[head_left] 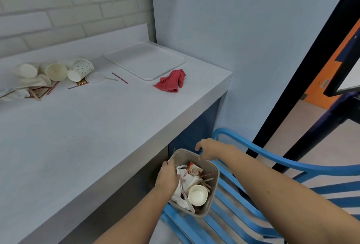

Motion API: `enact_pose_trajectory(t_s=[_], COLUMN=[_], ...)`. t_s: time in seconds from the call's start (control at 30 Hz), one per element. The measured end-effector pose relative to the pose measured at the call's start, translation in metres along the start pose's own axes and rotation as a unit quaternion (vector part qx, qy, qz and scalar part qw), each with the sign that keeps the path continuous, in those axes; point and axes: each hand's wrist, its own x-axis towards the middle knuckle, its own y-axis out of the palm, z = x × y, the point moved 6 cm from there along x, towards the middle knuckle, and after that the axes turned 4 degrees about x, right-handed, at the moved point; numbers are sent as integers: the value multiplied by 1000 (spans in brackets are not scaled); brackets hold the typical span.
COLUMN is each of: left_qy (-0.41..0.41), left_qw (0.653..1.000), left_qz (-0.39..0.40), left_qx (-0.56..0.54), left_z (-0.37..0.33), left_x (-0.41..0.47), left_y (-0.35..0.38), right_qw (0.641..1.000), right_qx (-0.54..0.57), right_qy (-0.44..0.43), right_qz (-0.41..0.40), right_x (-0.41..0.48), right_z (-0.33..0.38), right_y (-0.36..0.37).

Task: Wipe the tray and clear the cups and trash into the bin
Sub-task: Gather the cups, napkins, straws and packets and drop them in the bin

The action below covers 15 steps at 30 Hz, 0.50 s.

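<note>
One small grey plastic bin (213,168) sits on a blue slatted chair (229,218). The left hand (168,173) and right hand (211,151) each curl fingers over its rim. Holding only paper scraps, it likely lifts lightly, though its thin walls may flex. Farther off, the white counter (87,126) holds one limp red cloth (171,81), one white tray (145,59) and roughly four crushable paper cups (56,71).

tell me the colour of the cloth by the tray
The cloth is red, head view.
</note>
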Motion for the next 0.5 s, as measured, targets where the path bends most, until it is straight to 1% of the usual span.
enact_pose_trajectory(t_s=[0.07, 0.17, 0.4, 0.5], left_qy=[15, 29, 71, 96], left_qw=[999, 999, 993, 980], left_qz=[27, 23, -78, -145], left_qx=[-11, -21, -55, -92], left_z=[-5, -11, -24, -33], left_x=[1, 5, 15, 12], left_y=[7, 5, -46, -82], right_qw=[1000, 1000, 998, 995], right_qx=[0, -1, 13, 14], right_qy=[-5, -7, 7, 5], right_qz=[6, 14, 66, 96], right_x=[-1, -4, -2, -2], right_z=[-2, 0, 23, 47], right_y=[-1, -5, -29, -46])
